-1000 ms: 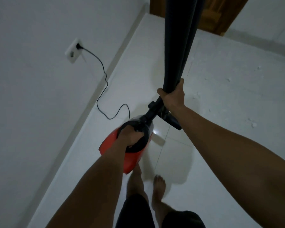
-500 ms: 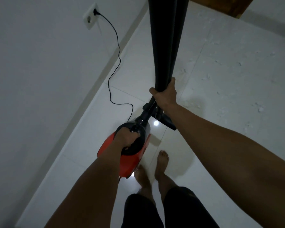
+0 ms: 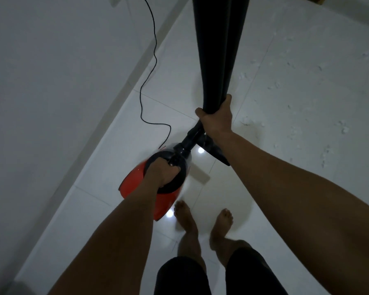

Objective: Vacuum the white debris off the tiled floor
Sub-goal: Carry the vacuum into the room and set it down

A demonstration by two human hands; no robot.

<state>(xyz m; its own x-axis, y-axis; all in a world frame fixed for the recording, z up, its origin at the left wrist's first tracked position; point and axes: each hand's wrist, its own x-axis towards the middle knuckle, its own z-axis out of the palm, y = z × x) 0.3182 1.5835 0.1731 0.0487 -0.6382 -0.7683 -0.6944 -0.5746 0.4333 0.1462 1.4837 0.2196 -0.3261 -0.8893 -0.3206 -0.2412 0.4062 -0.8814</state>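
A red and black handheld vacuum (image 3: 136, 184) hangs above the white tiled floor (image 3: 307, 50). My left hand (image 3: 163, 172) grips its black loop handle. My right hand (image 3: 216, 119) is wrapped around the ends of two long black tubes (image 3: 219, 45), which rise past the top of the view. A short black nozzle (image 3: 214, 151) sticks out at the vacuum's neck below my right hand. White debris (image 3: 247, 121) lies scattered over the tiles to the right, in small flecks and clumps.
The vacuum's black power cord (image 3: 150, 67) loops over the floor and up the grey wall (image 3: 51, 81) on the left, toward a socket at the top edge. My bare feet (image 3: 184, 216) stand on the tiles just below the vacuum.
The view has tilted down and moved forward, so the socket and the wooden door have slid to the top edge. My feet have shifted apart. Both hands keep the same hold.
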